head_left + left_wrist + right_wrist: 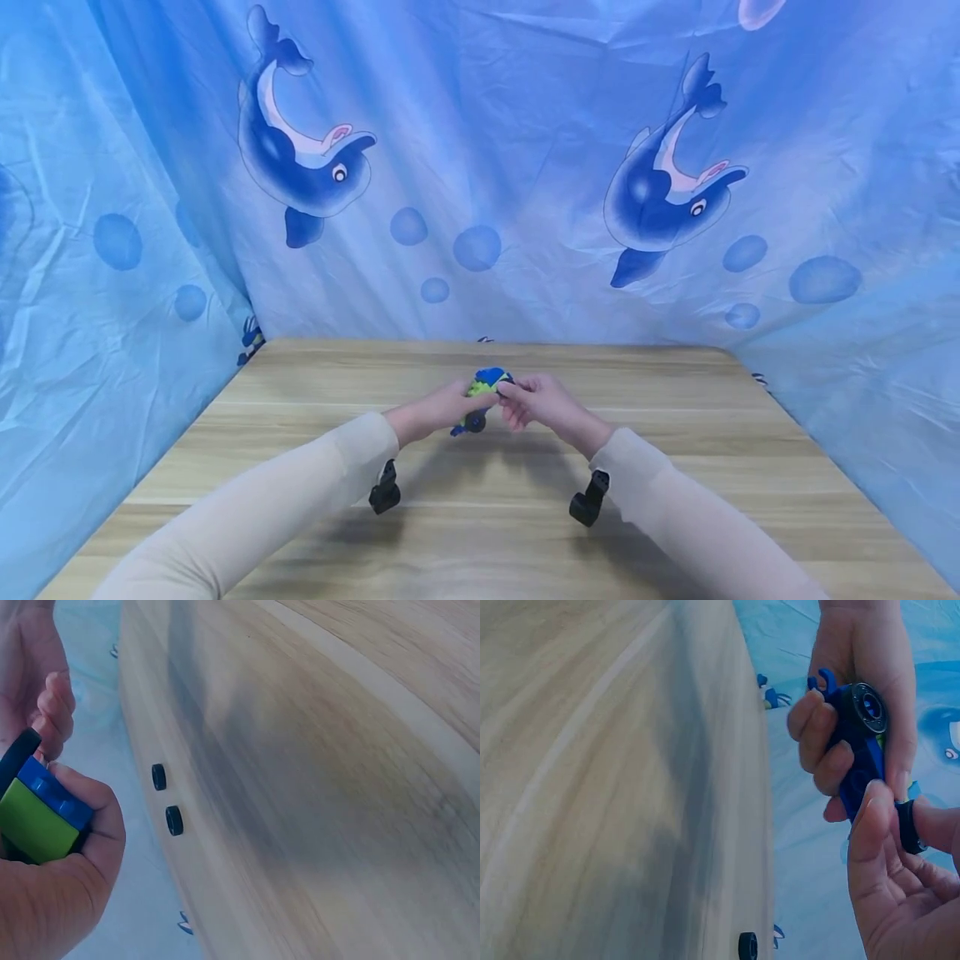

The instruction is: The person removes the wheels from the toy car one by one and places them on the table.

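My left hand (442, 410) grips a toy car (489, 378) built of blue and lime-green blocks, holding it up over the far part of the table. In the right wrist view, the left fingers (831, 746) wrap round its blue underside, beside a mounted black wheel (868, 709) with a blue hub. A curved blue hook (825, 679) sticks out at that end. My right hand (543, 402) pinches another black wheel (909, 826) between thumb and forefinger, right at the car's opposite end. Studs show on a blue block (56, 793) in the left wrist view.
Two loose black wheels, one nearer (174, 820) and one farther (158, 777), stand on the wooden table (480, 533) near its edge. Blue dolphin-print cloth (510, 167) hangs behind and at both sides. A small black camera (386, 490) hangs from each wrist.
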`<move>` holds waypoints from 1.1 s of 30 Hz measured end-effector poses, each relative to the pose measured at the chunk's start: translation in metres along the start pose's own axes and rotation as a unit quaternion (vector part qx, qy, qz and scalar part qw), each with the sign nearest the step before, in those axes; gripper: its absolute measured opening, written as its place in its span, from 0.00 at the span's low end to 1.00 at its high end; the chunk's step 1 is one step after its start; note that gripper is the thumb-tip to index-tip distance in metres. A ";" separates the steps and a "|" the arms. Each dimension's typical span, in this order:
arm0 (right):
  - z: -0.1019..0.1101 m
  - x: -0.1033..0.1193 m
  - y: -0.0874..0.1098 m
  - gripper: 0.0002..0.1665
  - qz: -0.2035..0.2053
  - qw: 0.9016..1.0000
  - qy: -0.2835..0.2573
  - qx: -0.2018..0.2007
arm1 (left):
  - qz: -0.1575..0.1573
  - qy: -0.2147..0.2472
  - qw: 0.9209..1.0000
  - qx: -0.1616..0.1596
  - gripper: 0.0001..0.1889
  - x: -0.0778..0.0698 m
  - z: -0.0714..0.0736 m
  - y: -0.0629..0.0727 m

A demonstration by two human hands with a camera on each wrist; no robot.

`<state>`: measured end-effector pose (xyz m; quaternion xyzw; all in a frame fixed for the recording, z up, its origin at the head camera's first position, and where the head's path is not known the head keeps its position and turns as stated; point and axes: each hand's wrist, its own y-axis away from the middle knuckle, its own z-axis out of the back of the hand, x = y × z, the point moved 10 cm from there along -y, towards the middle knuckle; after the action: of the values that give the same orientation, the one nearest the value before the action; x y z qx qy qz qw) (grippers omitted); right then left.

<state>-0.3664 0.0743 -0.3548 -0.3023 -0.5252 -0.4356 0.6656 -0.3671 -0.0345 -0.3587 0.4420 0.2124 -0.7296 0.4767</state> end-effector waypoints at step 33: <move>0.029 -0.006 -0.006 0.17 -0.039 0.988 -0.100 -0.107 | 0.045 0.015 0.999 -0.024 0.22 0.015 0.000 -0.005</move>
<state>-0.3846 0.0981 -0.3533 -0.3935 -0.5508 -0.4826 0.5558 -0.3740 -0.0398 -0.3722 0.4506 0.2171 -0.6954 0.5160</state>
